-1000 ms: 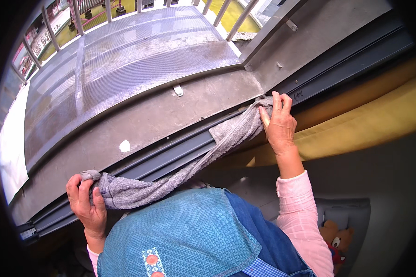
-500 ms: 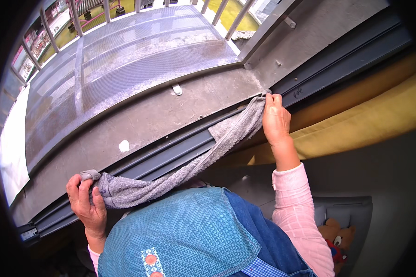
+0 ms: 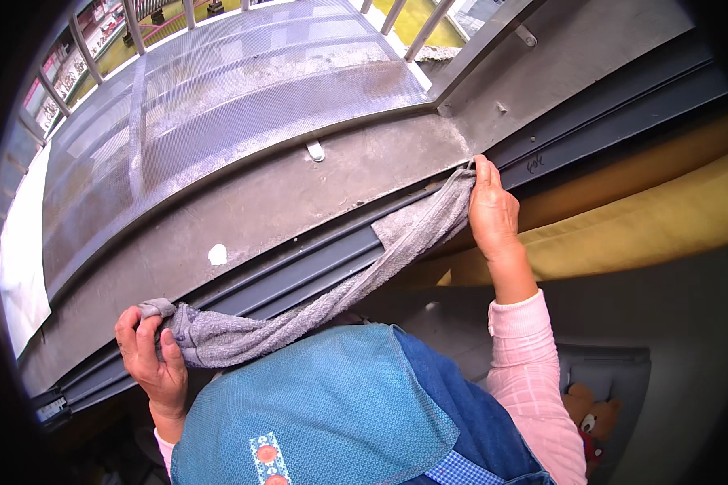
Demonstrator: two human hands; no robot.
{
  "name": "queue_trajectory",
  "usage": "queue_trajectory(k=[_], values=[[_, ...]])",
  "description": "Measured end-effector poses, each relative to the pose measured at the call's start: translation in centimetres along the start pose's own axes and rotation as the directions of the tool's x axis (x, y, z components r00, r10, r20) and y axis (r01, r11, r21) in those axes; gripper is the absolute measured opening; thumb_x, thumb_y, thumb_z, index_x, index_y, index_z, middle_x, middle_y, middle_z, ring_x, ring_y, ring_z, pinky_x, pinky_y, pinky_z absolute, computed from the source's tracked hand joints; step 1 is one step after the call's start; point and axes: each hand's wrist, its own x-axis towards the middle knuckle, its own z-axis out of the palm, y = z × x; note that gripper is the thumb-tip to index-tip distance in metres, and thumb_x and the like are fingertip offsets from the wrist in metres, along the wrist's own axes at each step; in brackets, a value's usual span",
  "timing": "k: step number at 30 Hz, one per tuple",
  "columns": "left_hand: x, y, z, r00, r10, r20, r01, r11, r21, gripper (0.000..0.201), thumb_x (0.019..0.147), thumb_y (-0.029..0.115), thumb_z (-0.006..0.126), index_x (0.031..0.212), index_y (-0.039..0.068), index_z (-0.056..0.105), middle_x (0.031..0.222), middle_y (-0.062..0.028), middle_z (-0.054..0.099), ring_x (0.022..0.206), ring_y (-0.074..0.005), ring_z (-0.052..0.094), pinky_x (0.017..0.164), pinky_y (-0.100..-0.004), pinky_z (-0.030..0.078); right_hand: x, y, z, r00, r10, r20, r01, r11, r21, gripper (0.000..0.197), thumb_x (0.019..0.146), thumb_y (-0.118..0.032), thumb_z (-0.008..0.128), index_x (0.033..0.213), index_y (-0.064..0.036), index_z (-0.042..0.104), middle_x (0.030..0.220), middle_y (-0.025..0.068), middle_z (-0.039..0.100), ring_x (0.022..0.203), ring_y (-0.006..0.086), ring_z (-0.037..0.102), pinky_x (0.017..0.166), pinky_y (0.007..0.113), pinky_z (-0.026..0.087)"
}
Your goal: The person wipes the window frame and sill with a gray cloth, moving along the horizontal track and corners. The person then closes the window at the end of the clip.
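A long grey towel (image 3: 323,311) hangs slack between my two hands, sagging in the middle and lying partly across the dark window track (image 3: 315,271). At the left, my left hand (image 3: 150,356) has its fingers curled round one bunched end, just above the track. Farther right and higher, my right hand (image 3: 493,210) pinches the other end near the corner of the metal sill (image 3: 364,174). Part of the towel's edge drapes onto the rails of the track. The fingertips of my right hand are partly hidden by the hand itself.
Beyond the sill lies a perforated metal platform (image 3: 243,121) with upright railing bars (image 3: 133,28) behind it. A white sheet (image 3: 24,250) covers its left end. Yellow fabric (image 3: 623,210) runs along the right, and a teddy bear (image 3: 590,408) rests on a grey seat (image 3: 631,364) below.
My right hand has shifted slightly right with its end of the towel, stretching the towel a little. My left hand stays nearly where it was.
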Motion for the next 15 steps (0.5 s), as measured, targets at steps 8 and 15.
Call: queue_trajectory(k=[8,15], values=[[-0.3,-0.1,-0.1,1.000,-0.023,0.018,0.023,1.000,-0.010,0.024,0.090,0.018,0.055,0.097,-0.004,0.060,0.110,-0.0218,0.053,0.102,-0.0359,0.054,0.092,-0.0419,0.041,0.5,0.7,-0.4,0.996,0.002,0.093,-0.023,0.974,0.226,0.038,0.083,0.002,0.049,0.119,-0.0074,0.050,0.121,0.0158,0.057,0.083,0.0387,0.063,0.073,0.046,0.052],[-0.1,-0.1,-0.1,1.000,-0.002,0.024,0.002,1.000,0.005,0.023,0.089,0.017,0.055,0.099,-0.004,0.060,0.111,-0.0218,0.054,0.103,-0.0360,0.054,0.093,-0.0417,0.041,0.7,0.9,-0.7,0.993,-0.061,0.098,-0.009,0.806,0.592,0.039,0.081,0.007,0.044,0.117,-0.0053,0.050,0.114,0.0188,0.060,0.101,0.0389,0.059,0.086,0.041,0.049]])
